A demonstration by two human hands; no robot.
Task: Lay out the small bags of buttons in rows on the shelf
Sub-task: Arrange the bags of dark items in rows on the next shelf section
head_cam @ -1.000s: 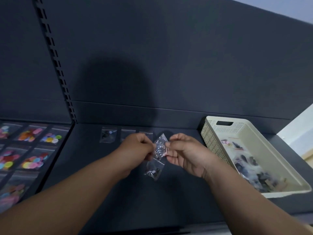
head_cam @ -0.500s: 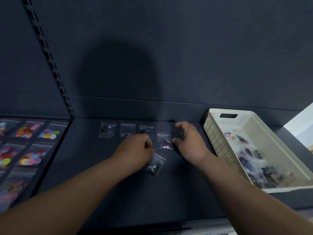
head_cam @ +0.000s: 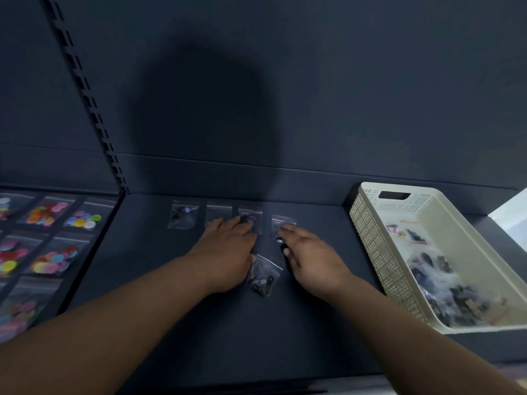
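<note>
The shelf (head_cam: 199, 323) at lower centre looks matt, dark and smooth. Clear glossy plastic bags (head_cam: 263, 276) lie on it. At right, the cream basket (head_cam: 379, 252) is perforated plastic.

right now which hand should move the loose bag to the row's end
Probably the right hand: it lies beside the loose bag and nearest the row's open end, past the fourth bag. The left hand covers the middle bags.

place: shop | slotted shelving upright (head_cam: 85, 89) (dark), bagged buttons (head_cam: 81, 220) displayed

clear button bags (head_cam: 182, 216) | four in back row | fifth bag (head_cam: 263, 276) tilted, nearer
</note>
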